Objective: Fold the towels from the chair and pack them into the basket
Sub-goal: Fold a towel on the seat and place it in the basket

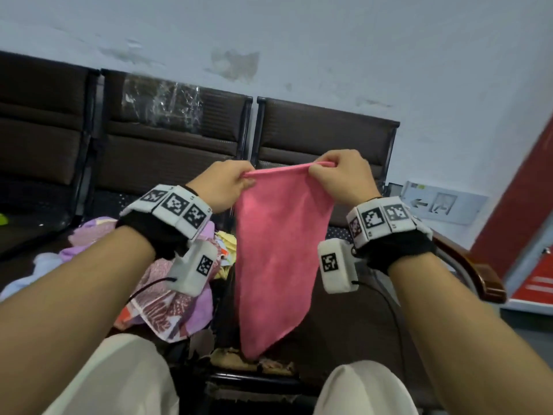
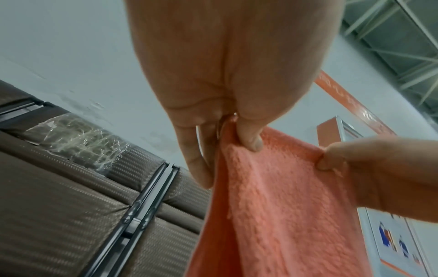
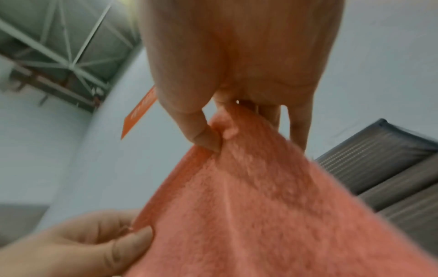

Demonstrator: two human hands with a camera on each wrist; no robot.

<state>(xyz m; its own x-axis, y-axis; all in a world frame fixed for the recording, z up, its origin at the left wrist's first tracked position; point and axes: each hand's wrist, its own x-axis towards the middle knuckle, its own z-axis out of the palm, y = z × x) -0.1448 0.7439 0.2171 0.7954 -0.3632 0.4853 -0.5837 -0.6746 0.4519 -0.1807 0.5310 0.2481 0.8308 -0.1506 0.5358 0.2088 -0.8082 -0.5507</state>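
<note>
The pink towel (image 1: 278, 253) hangs in the air between the two hands, above the seat of the chair (image 1: 329, 139) in front of the person. Its top edge runs nearly level from one hand to the other, and the cloth tapers down to a single point close to the seat's front edge, so its long axis is vertical. It appears to hang as a triangle or a narrowed drape; I cannot tell whether it is already doubled.

The left hand (image 1: 223, 187) pinches the left end of the top edge, thumb in front and curled fingers (image 2: 201, 165) behind the cloth. The right hand (image 1: 344, 178) pinches the right end the same way, thumb pressed into the pile. Both hands sit at about the same height and equally near the towel, so the next fold probably depends on bringing one held corner across to the other, or lowering the towel flat onto the seat.

A heap of other towels (image 1: 167, 283), lilac, yellow and patterned, lies on the seat to the left, just beside the hanging cloth. No basket is in view.

The wrist bands (image 1: 173, 205) carry black-and-white square markers, not words. A wall sign (image 1: 434, 203) at right shows an arrow; its writing is too small to read.
</note>
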